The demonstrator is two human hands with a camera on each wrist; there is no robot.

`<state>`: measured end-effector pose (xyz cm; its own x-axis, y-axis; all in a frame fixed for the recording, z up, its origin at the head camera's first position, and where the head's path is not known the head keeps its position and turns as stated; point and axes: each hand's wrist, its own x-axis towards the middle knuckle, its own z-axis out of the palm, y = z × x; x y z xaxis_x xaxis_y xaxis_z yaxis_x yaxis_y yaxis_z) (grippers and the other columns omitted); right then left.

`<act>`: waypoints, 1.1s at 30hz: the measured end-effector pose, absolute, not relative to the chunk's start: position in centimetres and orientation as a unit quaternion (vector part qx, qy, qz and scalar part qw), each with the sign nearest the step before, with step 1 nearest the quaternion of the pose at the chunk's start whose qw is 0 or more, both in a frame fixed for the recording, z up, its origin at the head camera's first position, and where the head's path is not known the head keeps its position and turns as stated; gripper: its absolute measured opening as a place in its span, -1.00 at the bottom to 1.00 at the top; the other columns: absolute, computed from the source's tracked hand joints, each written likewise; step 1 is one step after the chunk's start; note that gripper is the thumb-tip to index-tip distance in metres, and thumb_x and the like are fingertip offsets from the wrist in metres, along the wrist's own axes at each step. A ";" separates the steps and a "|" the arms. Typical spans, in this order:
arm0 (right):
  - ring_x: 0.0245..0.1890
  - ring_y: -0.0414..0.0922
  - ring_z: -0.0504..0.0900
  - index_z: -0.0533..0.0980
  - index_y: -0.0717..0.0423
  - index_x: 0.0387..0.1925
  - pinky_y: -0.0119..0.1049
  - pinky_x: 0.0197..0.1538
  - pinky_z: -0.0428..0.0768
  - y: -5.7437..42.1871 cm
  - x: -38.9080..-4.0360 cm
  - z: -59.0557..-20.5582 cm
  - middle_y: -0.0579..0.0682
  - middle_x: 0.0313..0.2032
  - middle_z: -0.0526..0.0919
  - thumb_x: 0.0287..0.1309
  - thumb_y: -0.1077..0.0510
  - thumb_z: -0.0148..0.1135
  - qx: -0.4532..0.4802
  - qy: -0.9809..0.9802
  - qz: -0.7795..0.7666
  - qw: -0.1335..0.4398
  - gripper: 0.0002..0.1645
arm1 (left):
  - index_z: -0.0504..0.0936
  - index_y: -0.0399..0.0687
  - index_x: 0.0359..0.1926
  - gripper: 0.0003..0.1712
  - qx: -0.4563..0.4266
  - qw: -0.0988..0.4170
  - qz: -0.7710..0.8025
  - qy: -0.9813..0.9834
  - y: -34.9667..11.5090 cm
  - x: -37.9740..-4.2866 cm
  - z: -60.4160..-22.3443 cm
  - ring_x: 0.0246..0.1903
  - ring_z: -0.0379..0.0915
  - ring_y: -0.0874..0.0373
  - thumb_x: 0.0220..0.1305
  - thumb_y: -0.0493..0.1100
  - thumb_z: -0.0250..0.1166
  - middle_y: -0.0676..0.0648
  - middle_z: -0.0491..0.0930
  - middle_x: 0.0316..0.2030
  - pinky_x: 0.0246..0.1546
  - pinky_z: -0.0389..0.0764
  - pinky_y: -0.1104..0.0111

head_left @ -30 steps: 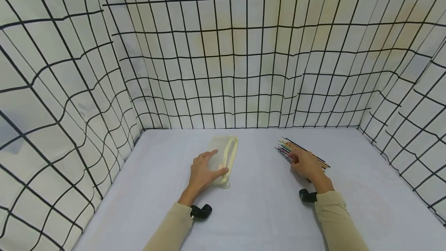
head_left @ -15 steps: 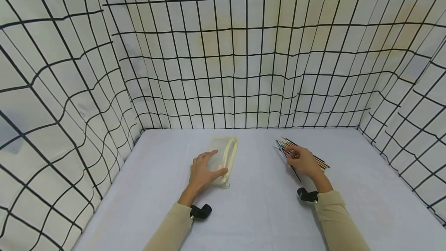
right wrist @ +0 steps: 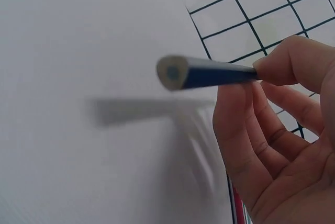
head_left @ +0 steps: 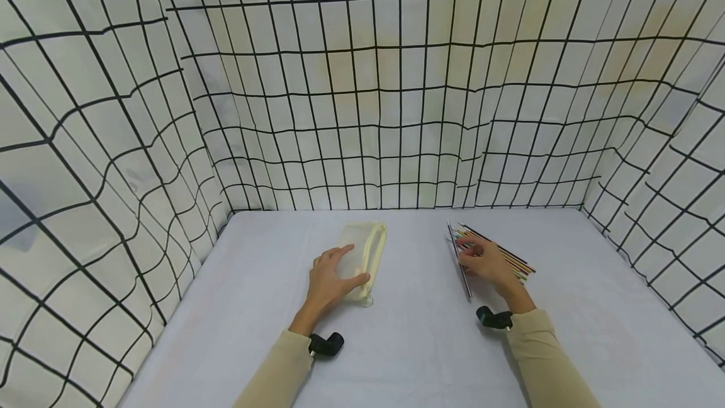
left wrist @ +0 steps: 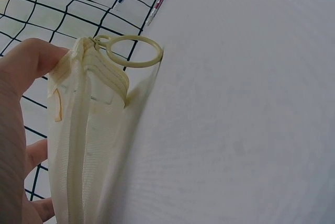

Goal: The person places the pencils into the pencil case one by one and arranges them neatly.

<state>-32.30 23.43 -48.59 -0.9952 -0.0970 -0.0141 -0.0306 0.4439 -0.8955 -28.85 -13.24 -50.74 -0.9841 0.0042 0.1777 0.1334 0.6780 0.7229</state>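
My left hand (head_left: 331, 279) rests with spread, relaxed fingers on a pale yellow mesh zip pouch (head_left: 351, 232), which lies on the table. In the left wrist view, the thumb touches the end of the pouch (left wrist: 99, 109) beside its ring pull (left wrist: 135, 66). My right hand (head_left: 487, 263) pinches a blue coloured pencil (right wrist: 214, 75) between thumb and fingers. Its blunt end, with a blue core, points at the right wrist camera, and its shadow shows on the cloth. Under and behind the right hand lies a loose bundle of coloured pencils (head_left: 515, 261), partly hidden by the hand.
A white cloth covers the table (head_left: 408, 345). White sheets with a black grid (head_left: 396, 106) stand at the back and both sides. Black wrist cameras (head_left: 326, 344) sit on both wrists.
The right hand has drawn a pencil away from the bundle's left side and shifted slightly left; the pencil now stands more lengthwise to the view. The left hand and pouch hold still.
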 end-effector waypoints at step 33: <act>-0.40 -0.11 0.64 0.49 0.10 0.30 -0.28 -0.31 0.70 14.1 -31.8 -49.0 0.05 -0.24 0.64 0.24 0.27 0.29 0.012 0.784 -0.607 0.128 -0.43 | 0.47 0.20 0.42 -0.10 -0.043 0.083 -0.399 -0.912 -13.3 -28.9 -50.6 0.40 0.18 -0.27 0.06 0.28 0.46 -0.21 0.36 0.42 0.33 0.17 -0.26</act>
